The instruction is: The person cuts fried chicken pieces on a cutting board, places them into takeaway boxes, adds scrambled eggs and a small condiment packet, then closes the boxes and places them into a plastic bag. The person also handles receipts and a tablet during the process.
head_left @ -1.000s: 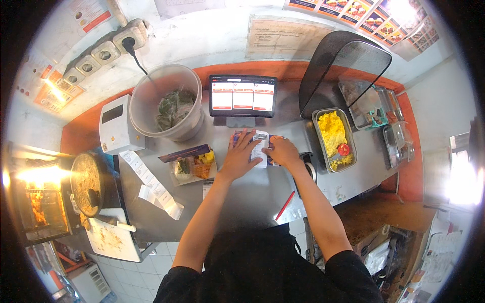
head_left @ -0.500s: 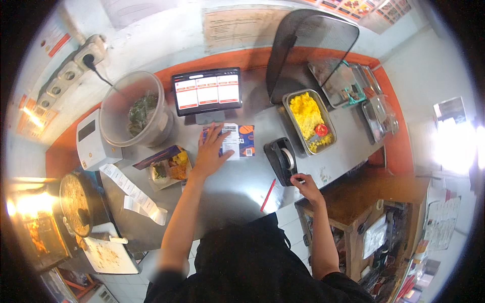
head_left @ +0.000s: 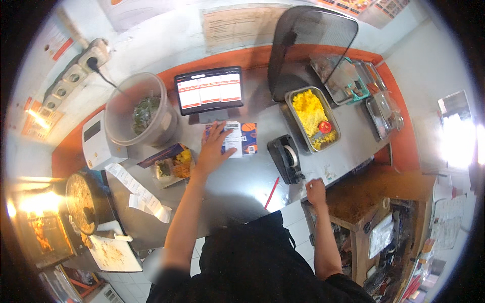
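Observation:
My left hand (head_left: 214, 151) lies with fingers spread over a white paper slip (head_left: 233, 137), pressing it onto a flat blue and orange printed card or box (head_left: 249, 132). Just off the near end of a black tape dispenser (head_left: 282, 160) with a pale tape roll, my right hand (head_left: 316, 193) is closed with fingers pinched. Whatever it holds is too small to make out. A red pen (head_left: 272, 193) lies between the dispenser and my body. Left of my left forearm sits an open food box (head_left: 169, 174) with yellow rice and other food.
A tablet (head_left: 208, 91) stands behind the slip. Right of it are a metal tray (head_left: 336, 144) of yellow rice and a dark mesh cover (head_left: 316, 48). At left are a clear tub (head_left: 113, 121), a white printer (head_left: 96, 141), a long receipt (head_left: 136, 189) and a cutting board (head_left: 118, 255).
My right hand has pulled away from the tape dispenser, toward me and slightly right, its fingers drawn in. The left hand keeps its place on the slip. The view has shifted slightly.

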### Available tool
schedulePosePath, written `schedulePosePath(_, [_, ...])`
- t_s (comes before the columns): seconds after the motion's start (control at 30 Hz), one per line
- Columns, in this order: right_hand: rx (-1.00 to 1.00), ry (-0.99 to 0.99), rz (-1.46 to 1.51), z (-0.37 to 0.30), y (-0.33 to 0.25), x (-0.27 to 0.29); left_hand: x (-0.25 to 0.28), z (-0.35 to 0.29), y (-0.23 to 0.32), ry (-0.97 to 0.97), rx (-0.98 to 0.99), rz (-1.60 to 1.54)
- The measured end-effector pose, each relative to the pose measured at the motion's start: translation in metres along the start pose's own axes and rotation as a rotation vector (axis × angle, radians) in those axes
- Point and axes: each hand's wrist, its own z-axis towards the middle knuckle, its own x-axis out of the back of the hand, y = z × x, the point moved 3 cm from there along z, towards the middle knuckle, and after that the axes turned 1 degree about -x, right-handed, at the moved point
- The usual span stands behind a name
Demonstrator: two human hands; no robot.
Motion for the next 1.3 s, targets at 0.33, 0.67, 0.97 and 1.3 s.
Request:
schedulePosePath(0.33, [0.628,-0.283,0.383,0.097,-0.271,0.049,0.008,-0.001,-0.007,-0.030,-0.004,-0.147])
schedulePosePath(0.67, [0.279,-0.287,0.066,0.142,-0.330,0.023,0.008,-0.007,-0.008,0.068,-0.041,-0.159])
schedulePosePath(0.97, [0.637,-0.307,0.576,0.040,-0.393,-0.016,0.056,-0.187,-0.068,0.879,0.567,-0.032])
schedulePosePath(1.3, [0.477,0.122,0.754,0.047,-0.514,-0.091,0.107,-0.161,-0.143,0.841,0.753,-0.370])
